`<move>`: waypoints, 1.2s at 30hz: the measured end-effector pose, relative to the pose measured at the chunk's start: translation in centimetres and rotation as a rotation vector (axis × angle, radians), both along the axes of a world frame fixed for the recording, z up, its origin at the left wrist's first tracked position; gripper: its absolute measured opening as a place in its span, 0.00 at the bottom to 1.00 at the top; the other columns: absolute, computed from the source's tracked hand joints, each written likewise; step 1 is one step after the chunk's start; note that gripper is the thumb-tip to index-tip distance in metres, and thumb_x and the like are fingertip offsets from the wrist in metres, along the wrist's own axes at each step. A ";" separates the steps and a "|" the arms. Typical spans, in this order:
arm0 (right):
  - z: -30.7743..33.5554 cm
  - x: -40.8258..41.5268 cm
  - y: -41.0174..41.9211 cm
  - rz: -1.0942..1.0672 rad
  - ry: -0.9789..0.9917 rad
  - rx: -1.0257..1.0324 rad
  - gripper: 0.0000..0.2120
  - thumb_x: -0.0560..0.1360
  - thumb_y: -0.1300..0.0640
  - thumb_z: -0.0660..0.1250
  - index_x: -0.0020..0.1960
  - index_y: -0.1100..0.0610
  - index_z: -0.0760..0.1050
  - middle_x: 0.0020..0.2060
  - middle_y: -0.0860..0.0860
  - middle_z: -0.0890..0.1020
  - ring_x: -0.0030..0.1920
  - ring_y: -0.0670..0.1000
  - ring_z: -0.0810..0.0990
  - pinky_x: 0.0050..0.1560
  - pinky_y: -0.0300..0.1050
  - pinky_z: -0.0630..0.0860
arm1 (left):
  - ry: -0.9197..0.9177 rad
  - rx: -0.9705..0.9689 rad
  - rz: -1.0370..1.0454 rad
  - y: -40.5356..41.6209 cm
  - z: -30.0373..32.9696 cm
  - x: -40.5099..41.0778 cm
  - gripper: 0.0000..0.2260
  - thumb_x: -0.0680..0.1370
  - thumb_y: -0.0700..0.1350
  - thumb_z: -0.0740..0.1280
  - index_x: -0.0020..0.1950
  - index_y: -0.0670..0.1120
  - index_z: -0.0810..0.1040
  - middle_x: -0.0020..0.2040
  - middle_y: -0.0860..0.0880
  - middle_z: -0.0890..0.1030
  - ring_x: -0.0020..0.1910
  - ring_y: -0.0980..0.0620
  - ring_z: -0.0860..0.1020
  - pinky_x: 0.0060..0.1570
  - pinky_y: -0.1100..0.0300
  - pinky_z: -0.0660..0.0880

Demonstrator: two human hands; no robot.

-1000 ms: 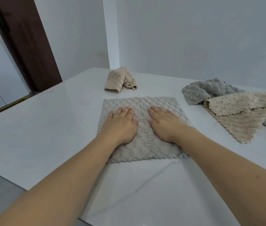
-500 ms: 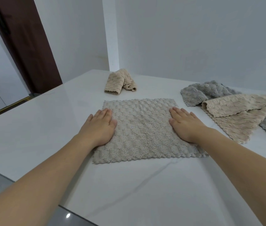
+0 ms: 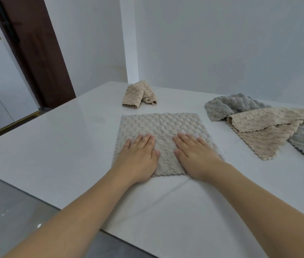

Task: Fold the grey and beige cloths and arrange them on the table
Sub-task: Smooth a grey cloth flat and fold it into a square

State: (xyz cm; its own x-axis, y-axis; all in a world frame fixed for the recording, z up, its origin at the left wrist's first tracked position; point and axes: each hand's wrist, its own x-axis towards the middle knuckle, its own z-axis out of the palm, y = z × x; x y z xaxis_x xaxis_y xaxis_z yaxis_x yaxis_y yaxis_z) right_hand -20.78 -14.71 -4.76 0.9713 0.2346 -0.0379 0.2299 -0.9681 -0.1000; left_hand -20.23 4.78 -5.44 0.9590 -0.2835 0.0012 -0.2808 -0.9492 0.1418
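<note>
soft even daylight, faint shadows, wide-angle edge distortion

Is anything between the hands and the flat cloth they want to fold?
No. Both the left hand and the right hand already lie flat on the flat cloth, fingers straight, touching it directly. The folded beige cloth and the pile lie apart from it.

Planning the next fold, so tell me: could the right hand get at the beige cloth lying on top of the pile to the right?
Probably yes. The right hand lies flat on the spread cloth, holding nothing, and only bare table separates it from the beige cloth, which lies uncovered.
</note>
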 end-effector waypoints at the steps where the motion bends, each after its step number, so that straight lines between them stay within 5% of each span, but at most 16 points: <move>1: 0.0 0.1 0.1 0.002 0.004 0.002 0.26 0.83 0.45 0.39 0.79 0.49 0.42 0.78 0.45 0.43 0.77 0.46 0.40 0.76 0.49 0.38 | 0.006 0.004 -0.005 -0.1 0.1 0.0 0.27 0.84 0.57 0.42 0.81 0.50 0.43 0.81 0.54 0.42 0.79 0.55 0.40 0.77 0.50 0.39; 16: -0.3 -1.3 -5.6 -0.147 0.030 0.002 0.26 0.82 0.45 0.39 0.79 0.49 0.41 0.78 0.46 0.42 0.78 0.49 0.41 0.76 0.50 0.40 | 0.052 0.025 0.098 6.4 -0.1 -0.6 0.27 0.83 0.57 0.41 0.81 0.50 0.43 0.81 0.54 0.43 0.79 0.54 0.42 0.77 0.49 0.40; 20: 0.6 -2.7 -4.9 -0.086 -0.285 0.042 0.26 0.80 0.42 0.46 0.73 0.52 0.61 0.72 0.51 0.62 0.73 0.53 0.59 0.74 0.48 0.51 | -0.143 0.087 0.035 6.1 0.9 -1.5 0.28 0.82 0.60 0.43 0.80 0.49 0.54 0.80 0.51 0.52 0.79 0.50 0.49 0.76 0.46 0.43; 22: 1.3 -4.1 -4.1 0.087 -0.326 0.064 0.23 0.76 0.36 0.51 0.63 0.49 0.68 0.60 0.47 0.68 0.61 0.49 0.67 0.66 0.45 0.60 | -0.279 0.037 -0.126 5.4 1.9 -3.0 0.23 0.79 0.61 0.51 0.68 0.52 0.69 0.69 0.52 0.67 0.69 0.49 0.64 0.70 0.51 0.61; 24: 1.4 -5.1 -3.6 0.229 -0.224 0.061 0.23 0.73 0.32 0.54 0.58 0.46 0.68 0.54 0.43 0.68 0.55 0.46 0.67 0.62 0.43 0.63 | -0.266 0.010 -0.278 4.5 2.7 -4.5 0.14 0.74 0.57 0.57 0.54 0.53 0.72 0.53 0.55 0.71 0.53 0.52 0.71 0.53 0.57 0.70; 32: 3.4 -6.3 -3.0 0.231 -0.109 -0.019 0.16 0.70 0.54 0.59 0.58 0.50 0.70 0.52 0.47 0.74 0.55 0.50 0.73 0.57 0.44 0.70 | -0.102 0.218 -0.197 2.4 4.4 -4.9 0.05 0.73 0.39 0.58 0.44 0.49 0.67 0.43 0.51 0.72 0.44 0.47 0.72 0.40 0.55 0.69; 36: 4.8 -7.0 -3.0 0.180 0.053 -0.081 0.18 0.71 0.59 0.60 0.60 0.50 0.67 0.56 0.48 0.75 0.57 0.52 0.74 0.54 0.45 0.71 | 0.184 -0.024 -0.056 2.5 4.8 -4.8 0.07 0.74 0.37 0.58 0.36 0.45 0.68 0.36 0.49 0.72 0.36 0.48 0.69 0.36 0.56 0.65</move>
State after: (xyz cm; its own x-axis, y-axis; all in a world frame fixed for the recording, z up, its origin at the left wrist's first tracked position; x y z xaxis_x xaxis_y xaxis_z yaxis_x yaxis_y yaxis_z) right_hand -27.74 -17.72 0.03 0.9100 0.3987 -0.1139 0.3968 -0.9170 -0.0405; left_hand -24.99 7.25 -0.67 0.9264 -0.3382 -0.1654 -0.3001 -0.9287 0.2179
